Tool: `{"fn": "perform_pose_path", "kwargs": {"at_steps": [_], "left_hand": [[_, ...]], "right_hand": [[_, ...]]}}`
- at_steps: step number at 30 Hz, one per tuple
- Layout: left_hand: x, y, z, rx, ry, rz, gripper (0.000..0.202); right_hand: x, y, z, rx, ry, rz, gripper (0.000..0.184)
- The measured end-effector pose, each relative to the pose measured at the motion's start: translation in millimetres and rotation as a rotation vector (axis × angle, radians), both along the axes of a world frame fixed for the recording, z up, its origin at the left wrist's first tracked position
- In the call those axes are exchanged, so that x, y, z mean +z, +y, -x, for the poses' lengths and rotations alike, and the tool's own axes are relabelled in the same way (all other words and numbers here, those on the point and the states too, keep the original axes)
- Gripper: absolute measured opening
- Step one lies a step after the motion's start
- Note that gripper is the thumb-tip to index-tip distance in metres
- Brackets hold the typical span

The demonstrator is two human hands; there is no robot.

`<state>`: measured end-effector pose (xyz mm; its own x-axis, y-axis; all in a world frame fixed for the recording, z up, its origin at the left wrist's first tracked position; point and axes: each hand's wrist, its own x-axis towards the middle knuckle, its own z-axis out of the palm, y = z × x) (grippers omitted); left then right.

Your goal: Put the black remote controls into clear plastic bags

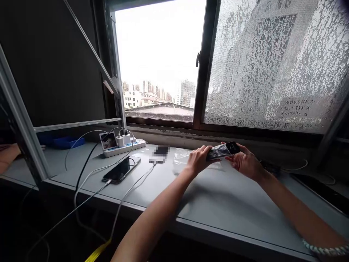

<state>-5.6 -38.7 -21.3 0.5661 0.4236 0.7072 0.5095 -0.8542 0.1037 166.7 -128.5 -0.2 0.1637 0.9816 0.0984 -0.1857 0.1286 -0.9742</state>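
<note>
Above the grey desk [212, 198], a flat, black, glossy device [219, 151] of about phone size is held between both hands. My left hand [200, 158] has its fingers closed around the near left end. At the other end, my right hand [247, 163] grips the device's dark right edge. Bright reflections cover its middle, so I cannot tell whether it is a screen or a clear wrapping. A clear plastic bag [180, 162] lies on the desk under and beside my left hand.
A phone [121, 169] with a white cable lies to the left, near a blurred-out object [160, 154] with another cable. Behind stands a power strip [136, 145] with chargers. Cables hang over the front edge. A dark flat panel [321, 191] lies right; another person's arm [8, 154] shows far left.
</note>
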Motion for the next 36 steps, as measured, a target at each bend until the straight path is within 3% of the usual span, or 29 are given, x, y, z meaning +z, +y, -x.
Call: {"fn": "perform_pose_path", "kwargs": {"at_steps": [6,11,16,25,36], "left_hand": [[1.8,-4.1,2.2,-0.035,0.013,0.053,0.051],[4.2,-6.5,-1.3,0.005,0.035,0.058,0.052],[5.4,-9.8,-3.5,0.006,0.081,0.039,0.054],[1.3,-11.9,-3.7,-0.043,0.137,0.023,0.057],[4.2,-18.4,-6.0,-0.013,0.144,0.016,0.054]], "right_hand": [[-8.9,6.4,-7.7,0.055,0.017,-0.005,0.049],[-10.7,4.4,-13.6,-0.024,-0.178,-0.058,0.054],[-13.8,2.2,-14.2,-0.077,-0.162,-0.055,0.058],[-11.9,-1.3,-7.5,-0.021,-0.236,-0.045,0.056],[-16.6,5.6,-5.1,0.032,-0.201,-0.003,0.057]]}}
